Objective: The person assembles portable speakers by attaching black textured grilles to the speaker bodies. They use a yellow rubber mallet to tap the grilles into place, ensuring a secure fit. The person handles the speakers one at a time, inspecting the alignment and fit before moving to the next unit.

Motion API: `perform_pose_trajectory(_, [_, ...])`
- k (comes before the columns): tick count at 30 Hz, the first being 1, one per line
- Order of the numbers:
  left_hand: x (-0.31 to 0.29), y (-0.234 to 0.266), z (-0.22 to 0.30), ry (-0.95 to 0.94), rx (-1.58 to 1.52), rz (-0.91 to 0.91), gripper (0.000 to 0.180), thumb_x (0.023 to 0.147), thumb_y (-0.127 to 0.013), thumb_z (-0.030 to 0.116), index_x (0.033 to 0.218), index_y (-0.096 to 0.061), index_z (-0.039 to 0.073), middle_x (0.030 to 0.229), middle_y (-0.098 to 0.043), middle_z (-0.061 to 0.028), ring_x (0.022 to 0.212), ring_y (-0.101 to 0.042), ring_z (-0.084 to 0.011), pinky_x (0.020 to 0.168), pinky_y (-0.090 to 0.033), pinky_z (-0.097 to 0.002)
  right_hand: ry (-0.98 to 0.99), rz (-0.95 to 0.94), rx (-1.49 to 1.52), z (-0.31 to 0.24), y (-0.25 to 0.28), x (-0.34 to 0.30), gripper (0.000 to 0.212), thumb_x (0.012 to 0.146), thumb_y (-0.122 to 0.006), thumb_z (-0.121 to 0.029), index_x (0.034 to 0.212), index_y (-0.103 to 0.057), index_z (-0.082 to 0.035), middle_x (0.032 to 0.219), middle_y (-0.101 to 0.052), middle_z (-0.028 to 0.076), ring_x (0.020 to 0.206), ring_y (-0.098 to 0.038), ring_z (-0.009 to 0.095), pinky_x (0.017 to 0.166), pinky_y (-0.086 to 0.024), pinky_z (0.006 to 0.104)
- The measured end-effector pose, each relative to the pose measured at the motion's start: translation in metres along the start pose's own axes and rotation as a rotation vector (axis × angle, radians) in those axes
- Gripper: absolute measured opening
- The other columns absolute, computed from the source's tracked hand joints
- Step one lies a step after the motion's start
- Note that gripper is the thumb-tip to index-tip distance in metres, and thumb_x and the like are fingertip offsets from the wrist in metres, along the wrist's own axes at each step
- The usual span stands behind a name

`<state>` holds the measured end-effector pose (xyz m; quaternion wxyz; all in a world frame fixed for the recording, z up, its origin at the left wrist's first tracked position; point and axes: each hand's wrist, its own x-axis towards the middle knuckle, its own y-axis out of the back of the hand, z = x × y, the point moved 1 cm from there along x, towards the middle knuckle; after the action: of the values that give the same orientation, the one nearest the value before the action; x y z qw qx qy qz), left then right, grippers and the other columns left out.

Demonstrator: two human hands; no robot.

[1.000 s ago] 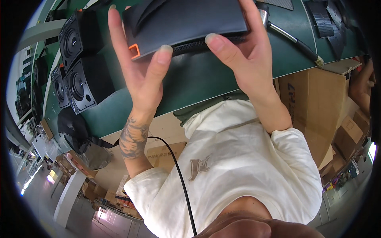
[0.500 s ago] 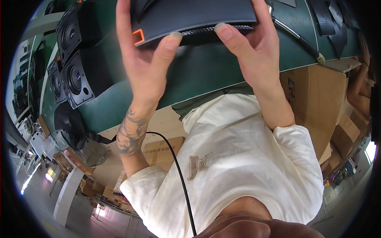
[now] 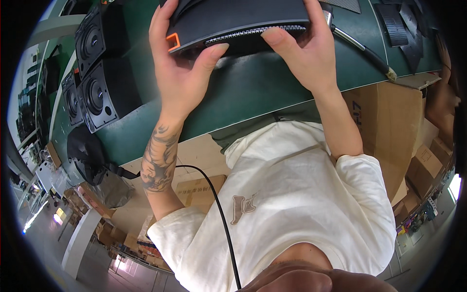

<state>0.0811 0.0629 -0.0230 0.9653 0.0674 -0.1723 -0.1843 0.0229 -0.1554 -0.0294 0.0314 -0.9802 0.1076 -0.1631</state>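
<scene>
At the top of the view I hold a black speaker cabinet [image 3: 238, 22] between both hands, above the green table. A perforated dark grille [image 3: 253, 33] shows along its near edge, and an orange square-shaped piece [image 3: 172, 42] sits at its left corner. My left hand [image 3: 182, 78] is wrapped round the left end, its thumb by the lower edge of the grille. My right hand [image 3: 311, 56] grips the right end, with its thumb against the grille's edge. The fingers behind the cabinet are mostly hidden, and its far side is cut off by the frame.
Several black speakers [image 3: 99, 95] stand at the left of the green table [image 3: 253, 80]. A hammer-like tool with a black handle [image 3: 365, 48] lies right of the cabinet, near black panels [image 3: 401, 31]. Cardboard boxes [image 3: 389, 126] stand at the right; part of another person shows there.
The cabinet has tipped so more of the grille shows, and it has shifted slightly. My left hand has moved a little right and my left thumb has come down off the grille's edge.
</scene>
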Motion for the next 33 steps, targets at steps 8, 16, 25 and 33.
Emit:
perform_pose_trajectory(8, [0.001, -0.009, 0.009, -0.005, -0.136, -0.016, 0.095, 0.088, -0.083, 0.014, 0.16, -0.022, 0.005, 0.15, -0.043, -0.0154, 0.131, -0.052, -0.0233, 0.112, -0.043, -0.0373, -0.045, -0.245, 0.284, 0.001, 0.026, 0.005, 0.099, 0.091, -0.076, -0.007, 0.163, -0.01, 0.006, 0.167, -0.022, 0.022, 0.154, -0.026, 0.028, 0.124, -0.019, 0.0366])
perform_pose_trajectory(16, [0.001, -0.006, 0.005, -0.011, -0.1, -0.011, 0.095, 0.089, -0.079, 0.011, 0.161, -0.017, 0.005, 0.15, -0.044, -0.0155, 0.133, -0.05, -0.0233, 0.113, -0.041, -0.0378, -0.2, -0.285, 0.412, -0.003, 0.041, 0.015, 0.107, 0.081, -0.086, -0.003, 0.163, -0.018, 0.003, 0.166, -0.027, 0.016, 0.153, -0.027, 0.023, 0.125, -0.02, 0.0383])
perform_pose_trajectory(25, [0.001, -0.006, 0.009, 0.019, -0.053, 0.007, 0.091, 0.085, -0.082, 0.011, 0.156, -0.027, 0.003, 0.148, -0.046, -0.0151, 0.13, -0.052, -0.0237, 0.112, -0.042, -0.037, -0.039, -0.221, 0.108, -0.013, 0.027, 0.006, 0.108, 0.08, -0.089, -0.008, 0.163, -0.021, 0.002, 0.161, -0.033, 0.015, 0.148, -0.034, 0.024, 0.123, -0.025, 0.0375])
perform_pose_trajectory(33, [0.004, -0.002, 0.005, -0.127, 0.091, 0.089, 0.078, 0.087, -0.084, 0.018, 0.149, -0.04, 0.001, 0.145, -0.049, -0.0144, 0.124, -0.056, -0.0222, 0.107, -0.045, -0.0351, 0.08, -0.195, -0.156, -0.011, 0.023, 0.016, 0.099, 0.081, -0.089, -0.016, 0.158, -0.03, 0.004, 0.152, -0.041, 0.019, 0.141, -0.043, 0.025, 0.119, -0.034, 0.0369])
